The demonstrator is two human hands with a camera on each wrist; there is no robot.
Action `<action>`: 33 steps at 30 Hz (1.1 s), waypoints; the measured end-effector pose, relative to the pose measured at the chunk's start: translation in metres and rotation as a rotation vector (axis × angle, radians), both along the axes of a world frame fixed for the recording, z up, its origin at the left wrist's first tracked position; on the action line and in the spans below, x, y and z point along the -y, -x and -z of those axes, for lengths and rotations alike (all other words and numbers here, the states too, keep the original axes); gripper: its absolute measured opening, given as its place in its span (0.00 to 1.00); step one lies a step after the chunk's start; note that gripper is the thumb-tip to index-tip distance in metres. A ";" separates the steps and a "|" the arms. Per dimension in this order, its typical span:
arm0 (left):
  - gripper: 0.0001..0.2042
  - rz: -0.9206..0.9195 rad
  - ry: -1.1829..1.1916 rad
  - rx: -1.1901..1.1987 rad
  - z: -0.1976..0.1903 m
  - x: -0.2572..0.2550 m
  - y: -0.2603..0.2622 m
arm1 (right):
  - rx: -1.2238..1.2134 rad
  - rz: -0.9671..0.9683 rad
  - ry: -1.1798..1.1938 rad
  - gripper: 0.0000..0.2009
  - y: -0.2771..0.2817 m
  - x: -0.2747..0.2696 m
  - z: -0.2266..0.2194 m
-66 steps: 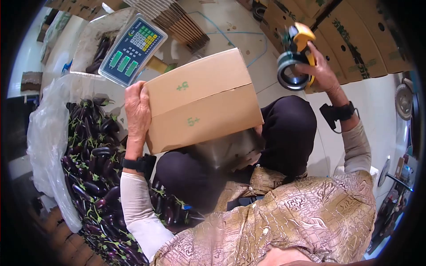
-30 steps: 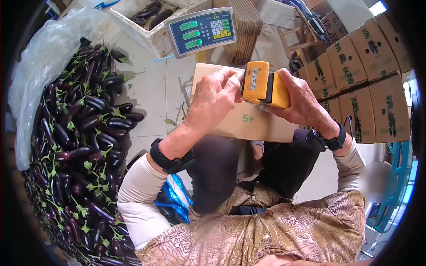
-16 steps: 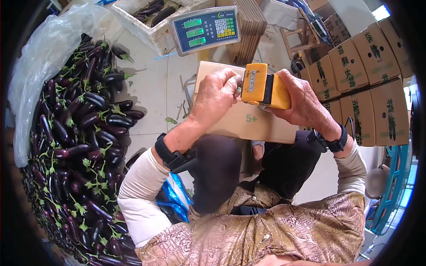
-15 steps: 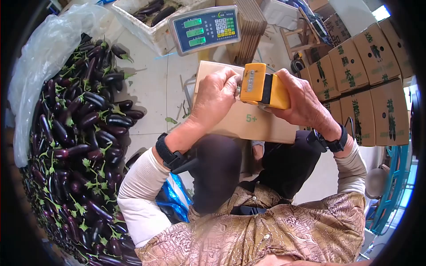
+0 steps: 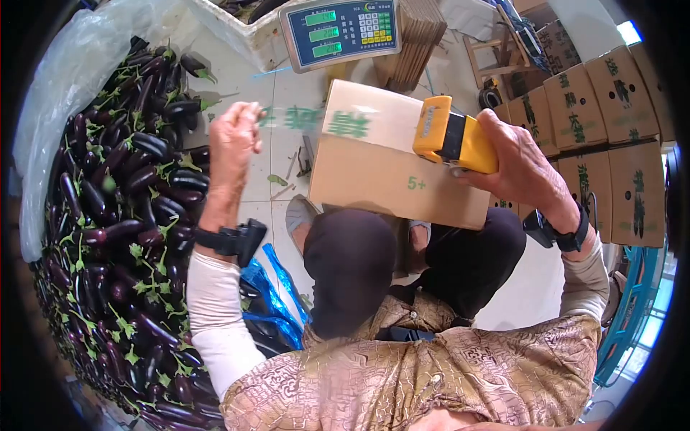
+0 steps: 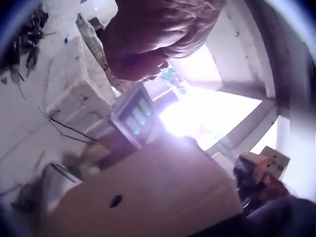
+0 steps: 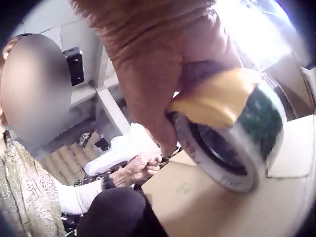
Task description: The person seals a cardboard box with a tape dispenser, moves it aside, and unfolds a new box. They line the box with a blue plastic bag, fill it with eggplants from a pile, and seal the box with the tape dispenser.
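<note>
A cardboard carton (image 5: 381, 172) marked with a green "5+" lies in front of the person's knees. The right hand (image 5: 525, 161) grips a yellow tape dispenser (image 5: 474, 147) over the carton's right part. In the right wrist view, its tape roll (image 7: 264, 123) shows green print, with the rim close over the cardboard. Left of the carton, the left hand (image 5: 233, 144) pinches the end of a clear tape strip (image 5: 295, 118) with green characters. The strip runs from those fingers across the carton's upper panel toward the dispenser. The left wrist view shows that tape (image 6: 175, 81) beside the curled fingers.
A large heap of eggplants (image 5: 136, 237) covers the floor at left, under a clear plastic sheet (image 5: 65, 122). Beyond the carton stands a scale display (image 5: 341, 32), with flattened cardboard (image 5: 413, 43) behind it. Printed cartons (image 5: 622, 93) are stacked at right. A blue bag (image 5: 277, 294) lies by the left knee.
The left hand has moved left from beside the dispenser, drawing out a length of printed tape. The dispenser stays over the carton in the right hand. Earlier, the left hand held the carton's edge.
</note>
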State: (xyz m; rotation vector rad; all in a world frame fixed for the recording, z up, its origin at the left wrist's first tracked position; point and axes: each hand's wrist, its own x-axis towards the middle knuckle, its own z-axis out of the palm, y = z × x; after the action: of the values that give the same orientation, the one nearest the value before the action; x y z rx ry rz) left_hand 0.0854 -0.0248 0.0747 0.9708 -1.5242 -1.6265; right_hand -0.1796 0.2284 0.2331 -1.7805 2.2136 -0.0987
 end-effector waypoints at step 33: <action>0.07 0.343 0.516 0.437 0.137 -0.030 0.056 | -0.149 -0.086 -0.041 0.26 -0.022 0.038 0.023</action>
State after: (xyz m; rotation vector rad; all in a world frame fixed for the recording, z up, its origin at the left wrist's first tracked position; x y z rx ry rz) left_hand 0.0296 0.0054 -0.0621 0.8318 -2.3671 -1.1629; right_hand -0.1581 0.1907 0.2100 -1.9138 2.2167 0.0999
